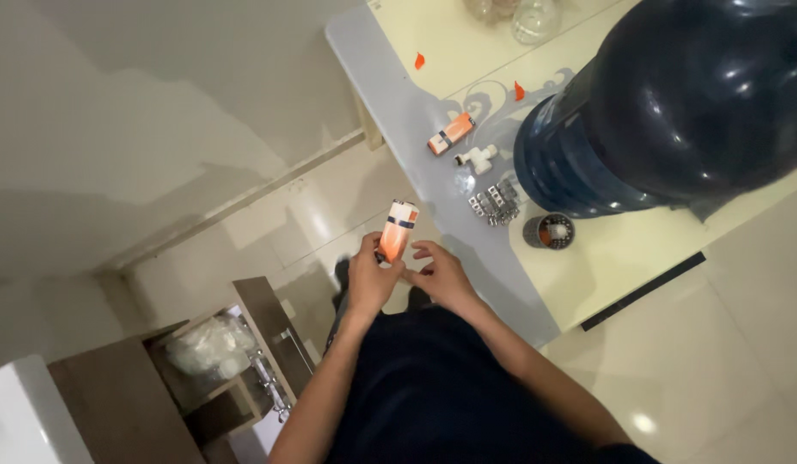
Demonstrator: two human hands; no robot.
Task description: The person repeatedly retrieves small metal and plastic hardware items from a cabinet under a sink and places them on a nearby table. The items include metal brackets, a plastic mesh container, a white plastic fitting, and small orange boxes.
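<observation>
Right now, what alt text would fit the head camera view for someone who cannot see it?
Two hands, left and right, hold an orange-and-white box upright beside a pale table. On the table lie a second box, a white fitting, metal clips and a big dark-blue water jug.

A single head-worn camera looked steeply down from above, close over the person's own forearms, with the worktop edge ahead and the floor beneath.

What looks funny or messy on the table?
Two small orange scraps lie loose on the table, like torn bits. Small metal pieces sit in a jumbled heap beside the big dark water bottle. Nothing looks spilled or broken.
</observation>
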